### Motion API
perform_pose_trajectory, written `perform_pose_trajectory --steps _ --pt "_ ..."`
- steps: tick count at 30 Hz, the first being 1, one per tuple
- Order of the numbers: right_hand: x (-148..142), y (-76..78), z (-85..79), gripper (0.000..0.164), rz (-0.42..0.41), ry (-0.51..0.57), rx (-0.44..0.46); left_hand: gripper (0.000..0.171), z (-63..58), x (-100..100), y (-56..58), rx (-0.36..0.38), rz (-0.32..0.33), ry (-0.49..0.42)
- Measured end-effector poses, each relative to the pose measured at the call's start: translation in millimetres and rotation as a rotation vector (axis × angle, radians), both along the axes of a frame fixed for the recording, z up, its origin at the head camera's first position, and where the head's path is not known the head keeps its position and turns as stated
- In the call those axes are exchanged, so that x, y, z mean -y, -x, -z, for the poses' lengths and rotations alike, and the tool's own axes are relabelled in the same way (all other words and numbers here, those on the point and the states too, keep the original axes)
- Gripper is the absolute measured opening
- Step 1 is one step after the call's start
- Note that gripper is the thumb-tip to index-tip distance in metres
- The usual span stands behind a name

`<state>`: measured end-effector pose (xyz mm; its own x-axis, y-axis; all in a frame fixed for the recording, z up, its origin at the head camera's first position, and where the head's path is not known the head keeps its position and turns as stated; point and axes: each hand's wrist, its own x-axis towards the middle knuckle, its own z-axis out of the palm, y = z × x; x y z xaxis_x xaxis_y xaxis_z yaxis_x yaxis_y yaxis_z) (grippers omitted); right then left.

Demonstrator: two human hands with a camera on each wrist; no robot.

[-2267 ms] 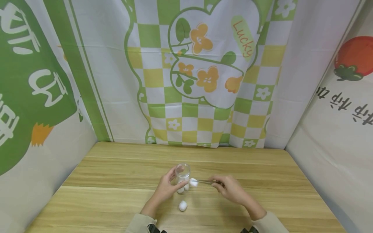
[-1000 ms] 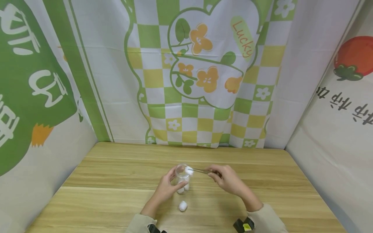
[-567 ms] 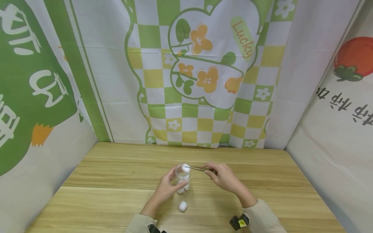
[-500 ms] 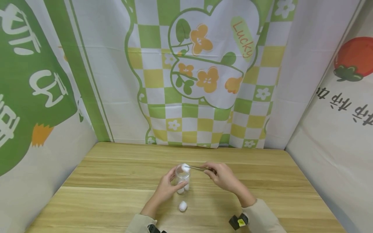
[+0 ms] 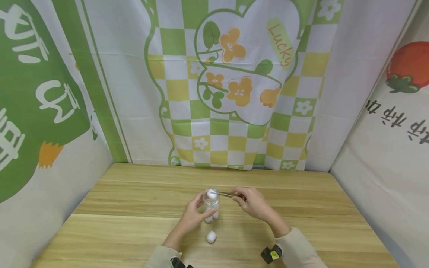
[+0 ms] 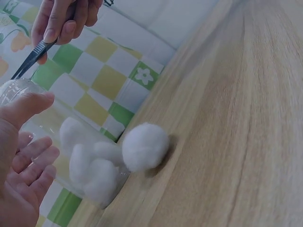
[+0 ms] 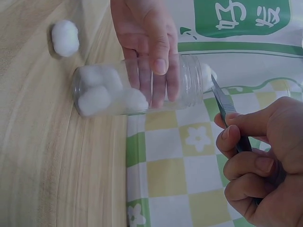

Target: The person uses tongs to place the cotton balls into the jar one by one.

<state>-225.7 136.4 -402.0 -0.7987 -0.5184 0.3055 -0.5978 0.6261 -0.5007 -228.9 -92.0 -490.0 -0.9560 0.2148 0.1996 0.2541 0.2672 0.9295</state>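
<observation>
A clear glass jar stands upright on the table with several cotton balls at its bottom. My left hand is wrapped round the jar, thumb in front and fingers behind. In my right hand I pinch metal tweezers, their tips pointing left. Between the tips is one cotton ball, right at the jar's mouth; in the right wrist view it shows just beyond the rim. Another cotton ball lies on the table in front of the jar.
The wooden table reaches back to a checked green, yellow and white curtain. Printed cloth also hangs at the left and right sides. A dark wrist device sits by my right sleeve.
My right hand has risen and moved left, carrying the cotton ball in the tweezers from beside the jar to over its mouth. The left hand and the loose cotton ball stay put.
</observation>
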Motion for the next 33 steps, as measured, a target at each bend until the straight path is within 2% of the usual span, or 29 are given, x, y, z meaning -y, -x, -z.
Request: perform_pose_trajectory --steps 17,33 --pt "4.4 -1.4 3.2 0.022 0.039 -0.035 0.026 0.070 -0.3 -2.3 -1.5 -0.023 -0.011 -0.022" --pt "3.9 -1.7 3.1 0.022 -0.006 -0.015 0.045 0.064 2.4 -0.9 -1.4 -0.037 0.002 -0.028"
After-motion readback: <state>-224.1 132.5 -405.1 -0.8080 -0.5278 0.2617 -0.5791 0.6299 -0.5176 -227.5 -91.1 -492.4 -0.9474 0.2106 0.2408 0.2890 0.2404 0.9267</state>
